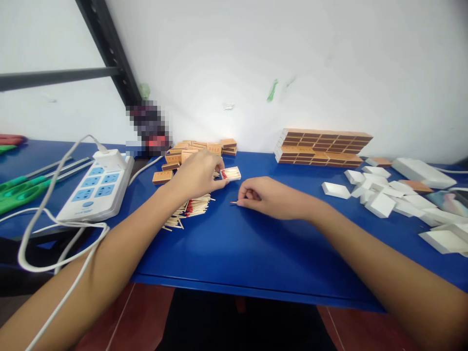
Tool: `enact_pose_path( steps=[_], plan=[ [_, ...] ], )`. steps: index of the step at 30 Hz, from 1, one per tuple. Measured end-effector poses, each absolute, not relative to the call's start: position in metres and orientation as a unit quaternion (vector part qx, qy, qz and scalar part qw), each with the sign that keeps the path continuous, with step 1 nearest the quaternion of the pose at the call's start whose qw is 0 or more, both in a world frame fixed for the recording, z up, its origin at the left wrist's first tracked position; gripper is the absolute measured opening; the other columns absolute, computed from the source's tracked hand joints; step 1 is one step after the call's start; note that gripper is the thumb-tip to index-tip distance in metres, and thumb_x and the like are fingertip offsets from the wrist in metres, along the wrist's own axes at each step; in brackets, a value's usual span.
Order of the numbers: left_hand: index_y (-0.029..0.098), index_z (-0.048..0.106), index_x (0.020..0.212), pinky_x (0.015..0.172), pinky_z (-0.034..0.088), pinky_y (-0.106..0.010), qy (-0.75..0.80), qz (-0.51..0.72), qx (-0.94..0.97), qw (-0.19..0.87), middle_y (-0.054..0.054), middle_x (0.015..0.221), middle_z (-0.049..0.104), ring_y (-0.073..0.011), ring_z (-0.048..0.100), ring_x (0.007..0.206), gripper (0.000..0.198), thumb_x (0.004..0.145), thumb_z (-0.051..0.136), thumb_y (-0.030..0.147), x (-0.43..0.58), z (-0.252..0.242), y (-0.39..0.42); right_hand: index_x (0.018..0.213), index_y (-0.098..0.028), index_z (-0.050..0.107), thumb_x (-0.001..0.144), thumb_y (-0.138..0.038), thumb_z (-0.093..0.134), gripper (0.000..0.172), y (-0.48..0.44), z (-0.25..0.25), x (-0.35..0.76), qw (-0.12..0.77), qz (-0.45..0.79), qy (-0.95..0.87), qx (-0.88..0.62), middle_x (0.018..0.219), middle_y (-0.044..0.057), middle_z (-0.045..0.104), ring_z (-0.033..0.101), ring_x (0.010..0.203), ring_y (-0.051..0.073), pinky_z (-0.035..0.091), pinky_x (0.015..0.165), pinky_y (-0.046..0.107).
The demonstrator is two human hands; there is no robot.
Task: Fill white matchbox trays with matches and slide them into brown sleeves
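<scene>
My left hand (204,175) is closed on the left end of a small white matchbox tray (237,176), held just above the blue table. Red-headed matches (230,173) lie inside that tray. To its right, my right hand (270,197) pinches a single match (233,203) between thumb and fingertips, its red head pointing left. Below my left hand and wrist, a loose heap of matches (197,205) spreads over the table, partly covered by the arm. Behind it are piled orange matchboxes (163,177), some hidden by my hand.
Stacked matchboxes (321,146) stand against the wall. Several white trays (380,204) lie scattered at the right. On the left are a power strip (98,187), a white cable (25,243) passing over my left forearm, and green-handled tools (25,192). The blue table's (226,263) front edge runs below.
</scene>
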State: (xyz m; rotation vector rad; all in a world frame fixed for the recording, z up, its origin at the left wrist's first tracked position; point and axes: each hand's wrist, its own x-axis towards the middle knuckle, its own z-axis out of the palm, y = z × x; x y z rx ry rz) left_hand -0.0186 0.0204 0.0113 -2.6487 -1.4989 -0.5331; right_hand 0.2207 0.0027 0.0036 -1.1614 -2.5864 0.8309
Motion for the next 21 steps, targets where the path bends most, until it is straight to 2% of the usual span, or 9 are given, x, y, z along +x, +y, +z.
enact_pose_path(
  steps=[6,9,14,16,21],
  plan=[
    [0.018,0.074,0.100,0.089,0.049,-0.043,-0.506,-0.191,-0.840,0.042,-0.010,0.102,0.075,-0.0299,0.066,0.102,0.023,0.089,0.074,0.039,-0.019,0.013,0.020,0.087,-0.018,0.067,0.099,-0.025,0.067,0.013,-0.027,-0.012,0.172,0.188,0.283,-0.884,-0.320,0.076,-0.002,0.062,0.052,0.069,0.012,0.037,0.067,0.027],
    [0.019,0.074,0.098,0.089,0.050,-0.043,-0.505,-0.187,-0.842,0.032,-0.010,0.102,0.075,-0.0308,0.066,0.103,0.022,0.088,0.075,0.039,-0.018,0.013,0.019,0.086,-0.019,0.066,0.099,-0.022,0.067,0.013,-0.037,-0.016,0.159,0.221,0.276,-0.886,-0.300,0.081,-0.001,0.062,0.053,0.075,0.013,0.038,0.071,0.028],
    [0.019,0.073,0.099,0.092,0.050,-0.045,-0.505,-0.190,-0.841,0.037,-0.012,0.104,0.073,-0.0317,0.065,0.107,0.023,0.088,0.075,0.039,-0.018,0.012,0.018,0.097,-0.019,0.066,0.099,-0.021,0.068,0.004,-0.042,-0.025,0.149,0.227,0.248,-0.895,-0.293,0.088,0.000,0.061,0.051,0.075,0.014,0.037,0.071,0.028],
    [0.019,0.073,0.100,0.092,0.050,-0.045,-0.504,-0.193,-0.841,0.036,-0.011,0.104,0.073,-0.0319,0.065,0.107,0.023,0.089,0.075,0.039,-0.018,0.011,0.018,0.100,-0.019,0.066,0.099,-0.023,0.069,0.005,-0.040,-0.027,0.150,0.230,0.245,-0.892,-0.301,0.087,-0.001,0.060,0.051,0.074,0.014,0.037,0.071,0.028],
    [0.018,0.074,0.099,0.092,0.050,-0.045,-0.502,-0.182,-0.845,0.038,-0.011,0.102,0.074,-0.0322,0.065,0.105,0.023,0.089,0.074,0.039,-0.017,0.010,0.019,0.096,-0.018,0.067,0.100,-0.018,0.066,0.004,-0.037,-0.027,0.153,0.225,0.238,-0.894,-0.305,0.081,-0.002,0.056,0.048,0.071,0.013,0.036,0.070,0.028]
  ],
)
